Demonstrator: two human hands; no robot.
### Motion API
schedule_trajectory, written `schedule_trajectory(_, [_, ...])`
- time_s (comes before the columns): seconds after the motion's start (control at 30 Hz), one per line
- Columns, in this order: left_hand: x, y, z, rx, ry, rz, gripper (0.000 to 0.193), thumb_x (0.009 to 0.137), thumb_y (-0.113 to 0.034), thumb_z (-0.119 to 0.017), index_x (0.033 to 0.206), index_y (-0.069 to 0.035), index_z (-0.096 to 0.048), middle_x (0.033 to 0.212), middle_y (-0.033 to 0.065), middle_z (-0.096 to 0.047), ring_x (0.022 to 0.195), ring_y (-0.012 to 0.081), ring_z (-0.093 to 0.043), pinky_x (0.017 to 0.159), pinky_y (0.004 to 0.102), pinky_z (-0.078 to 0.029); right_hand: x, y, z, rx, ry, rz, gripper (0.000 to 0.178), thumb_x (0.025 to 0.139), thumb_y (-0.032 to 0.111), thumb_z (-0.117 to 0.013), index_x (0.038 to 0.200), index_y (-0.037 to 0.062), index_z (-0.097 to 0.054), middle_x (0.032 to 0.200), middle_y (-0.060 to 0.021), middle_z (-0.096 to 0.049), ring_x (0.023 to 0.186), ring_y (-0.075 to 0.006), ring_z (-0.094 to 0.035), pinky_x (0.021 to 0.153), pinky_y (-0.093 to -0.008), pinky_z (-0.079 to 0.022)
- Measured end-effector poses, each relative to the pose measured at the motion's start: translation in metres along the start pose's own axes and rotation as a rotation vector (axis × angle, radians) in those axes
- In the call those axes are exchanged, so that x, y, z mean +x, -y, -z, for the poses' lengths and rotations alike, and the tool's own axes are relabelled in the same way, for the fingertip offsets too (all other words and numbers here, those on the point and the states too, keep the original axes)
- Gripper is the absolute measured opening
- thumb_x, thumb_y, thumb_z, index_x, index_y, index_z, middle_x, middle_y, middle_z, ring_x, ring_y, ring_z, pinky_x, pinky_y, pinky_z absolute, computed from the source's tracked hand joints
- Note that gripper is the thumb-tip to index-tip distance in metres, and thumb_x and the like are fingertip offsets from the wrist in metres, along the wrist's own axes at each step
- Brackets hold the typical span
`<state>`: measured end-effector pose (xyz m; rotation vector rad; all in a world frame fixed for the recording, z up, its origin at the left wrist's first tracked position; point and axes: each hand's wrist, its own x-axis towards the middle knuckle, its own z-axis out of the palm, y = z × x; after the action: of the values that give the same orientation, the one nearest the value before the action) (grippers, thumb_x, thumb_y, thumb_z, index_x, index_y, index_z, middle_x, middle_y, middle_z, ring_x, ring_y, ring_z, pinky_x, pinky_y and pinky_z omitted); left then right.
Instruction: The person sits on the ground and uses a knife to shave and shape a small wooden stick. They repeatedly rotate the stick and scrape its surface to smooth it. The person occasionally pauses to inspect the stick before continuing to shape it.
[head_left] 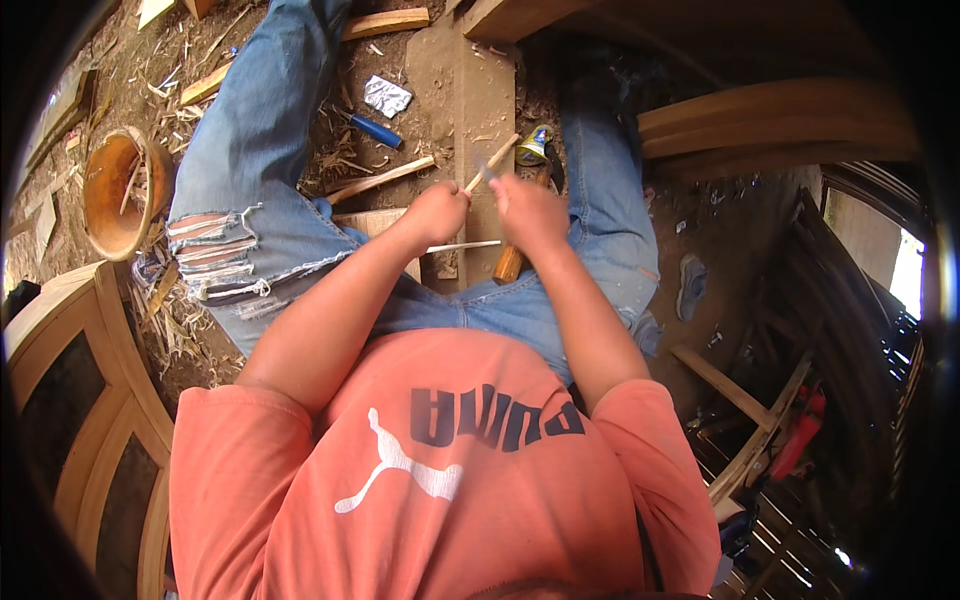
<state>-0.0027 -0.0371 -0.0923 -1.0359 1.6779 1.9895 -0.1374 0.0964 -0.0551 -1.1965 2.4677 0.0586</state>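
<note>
My left hand (440,212) is closed round a slim wooden stick (502,151), which slants up and away from the fist. Close beside it, my right hand (533,213) grips what looks like a knife; its short grey blade (486,170) is blurred and meets the stick, while the handle is hidden in the fist. Below the hands, a thin pale stick (468,245) lies crosswise between my thighs. A tool with a thick wooden handle (508,264) rests by my right thigh, partly covered by my right forearm.
A blue-handled tool (376,130), a crumpled silvery packet (387,96) and a yellow container (534,145) lie ahead among shavings. An orange-brown bowl (101,190) sits at left. Curved wooden frames (125,375) stand at lower left; a heavy beam (770,125) juts in at right.
</note>
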Motion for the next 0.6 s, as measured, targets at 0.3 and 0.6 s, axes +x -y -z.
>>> schedule_trajectory(0.3, [0.001,-0.002,0.0,0.267,-0.089,-0.066,0.039,0.109,-0.031,-0.05,0.117,0.004,-0.067,0.116,0.0319,-0.071,0.113,0.0496,-0.067,0.098,0.0546,-0.051,0.008,-0.001,0.009,0.031,0.074,-0.124,0.037,0.111,0.044,-0.048,0.098,0.0124,-0.064,0.087,-0.018,-0.074,0.082,-0.0443,-0.071,0.07,-0.0593,-0.053])
schedule_trajectory(0.6, [-0.013,-0.014,-0.004,0.379,-0.085,-0.085,0.039,0.109,-0.03,-0.049,0.117,0.005,-0.064,0.113,0.0321,-0.071,0.11,0.0496,-0.067,0.097,0.0566,-0.051,0.018,-0.031,0.013,0.004,0.023,-0.236,0.036,0.11,0.039,-0.048,0.105,0.013,-0.072,0.094,-0.0187,-0.076,0.091,-0.043,-0.074,0.078,-0.0587,-0.056])
